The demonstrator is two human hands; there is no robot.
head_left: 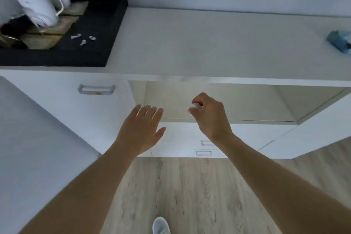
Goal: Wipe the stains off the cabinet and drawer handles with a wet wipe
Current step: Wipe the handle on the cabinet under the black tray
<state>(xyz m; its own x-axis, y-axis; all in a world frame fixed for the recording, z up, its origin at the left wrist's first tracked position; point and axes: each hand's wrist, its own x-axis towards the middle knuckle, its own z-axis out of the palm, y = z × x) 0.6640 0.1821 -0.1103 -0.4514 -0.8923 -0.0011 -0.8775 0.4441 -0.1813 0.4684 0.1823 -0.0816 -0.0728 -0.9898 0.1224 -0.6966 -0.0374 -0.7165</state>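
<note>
Fingers (197,109) of the right hand (210,118) curl and pinch a small white wet wipe (194,107) before the open shelf. The left hand (141,129) hovers flat, fingers straight and slightly spread. A stained cabinet handle (96,89) sits far left; two drawer handles (204,148) lie low, under the right wrist.

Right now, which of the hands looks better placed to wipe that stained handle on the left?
Probably the right hand: it pinches the small white wet wipe. The left hand is nearer the drawer handle with the orange stain, but its fingers are straight and hold nothing.
</note>
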